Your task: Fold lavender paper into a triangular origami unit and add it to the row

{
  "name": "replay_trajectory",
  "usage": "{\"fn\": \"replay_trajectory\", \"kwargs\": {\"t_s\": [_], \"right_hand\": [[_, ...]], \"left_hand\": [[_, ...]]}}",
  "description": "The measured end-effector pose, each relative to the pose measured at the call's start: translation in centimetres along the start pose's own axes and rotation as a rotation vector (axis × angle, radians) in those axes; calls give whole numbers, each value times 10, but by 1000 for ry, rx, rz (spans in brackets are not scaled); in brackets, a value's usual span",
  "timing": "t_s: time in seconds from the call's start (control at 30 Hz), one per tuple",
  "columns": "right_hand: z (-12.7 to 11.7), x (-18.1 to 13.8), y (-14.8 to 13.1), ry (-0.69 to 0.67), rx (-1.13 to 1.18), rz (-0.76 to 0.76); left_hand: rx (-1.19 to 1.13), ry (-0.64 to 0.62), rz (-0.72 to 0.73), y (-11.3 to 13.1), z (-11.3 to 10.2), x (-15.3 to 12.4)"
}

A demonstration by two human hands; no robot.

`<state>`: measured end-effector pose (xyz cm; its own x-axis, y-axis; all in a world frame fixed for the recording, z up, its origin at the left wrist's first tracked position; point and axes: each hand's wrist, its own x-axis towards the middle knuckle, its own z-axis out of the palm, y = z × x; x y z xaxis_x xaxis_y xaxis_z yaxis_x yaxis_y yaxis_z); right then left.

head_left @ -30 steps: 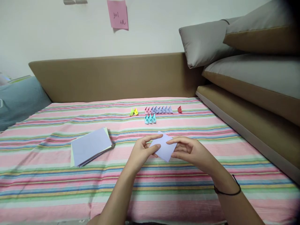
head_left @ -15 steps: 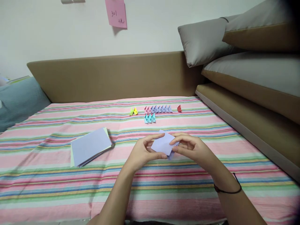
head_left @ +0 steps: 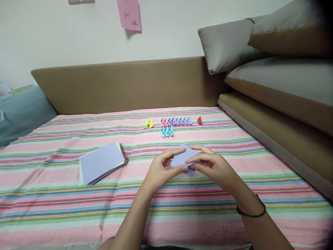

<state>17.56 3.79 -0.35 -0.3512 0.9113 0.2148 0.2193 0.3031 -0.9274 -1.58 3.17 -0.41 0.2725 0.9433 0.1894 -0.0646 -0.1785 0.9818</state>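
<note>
A folded sheet of lavender origami paper (head_left: 180,159) is held up between both hands, above the striped cloth. My left hand (head_left: 163,166) grips its left side, thumb below and fingers along the upper edge. My right hand (head_left: 212,165) pinches the right side between thumb and fingers, which hide part of that edge. A pointed flap sticks out beneath the paper. Beyond the hands stand small folded paper pieces: a row of pink and lavender ones (head_left: 179,121), several turquoise ones (head_left: 167,131), a yellow-green pair (head_left: 148,124) and a single red one (head_left: 199,120).
A stack of paper sheets (head_left: 102,163), lavender on top, lies left of my hands on the striped cloth (head_left: 65,208). A brown backrest (head_left: 130,86) runs along the back. Grey and brown cushions (head_left: 275,80) are piled at the right; a blue pillow (head_left: 23,113) is at far left.
Both hands have shifted slightly right with the paper. The right fingers have slid leftward across the sheet, and its lower flap shows a little more.
</note>
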Motion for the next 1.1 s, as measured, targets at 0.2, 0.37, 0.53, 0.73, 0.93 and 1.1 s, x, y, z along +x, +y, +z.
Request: {"fn": "replay_trajectory", "kwargs": {"t_s": [0.2,0.37,0.53,0.73,0.93,1.1], "right_hand": [[0,1,3,29,57,-8],[6,4,7,122,121,-11],[13,5,9,185,174,31],[20,5,12,261,144,99],[25,3,2,335,136,75],[29,-1,-12,417,289,114]], "left_hand": [[77,-16,7,0,4,-1],[84,81,-2,-7,9,1],[-56,110,-16,-7,14,0],[-90,175,-99,-6,20,0],[-55,270,-96,-4,26,-1],[-93,357,-78,6,31,-6]]}}
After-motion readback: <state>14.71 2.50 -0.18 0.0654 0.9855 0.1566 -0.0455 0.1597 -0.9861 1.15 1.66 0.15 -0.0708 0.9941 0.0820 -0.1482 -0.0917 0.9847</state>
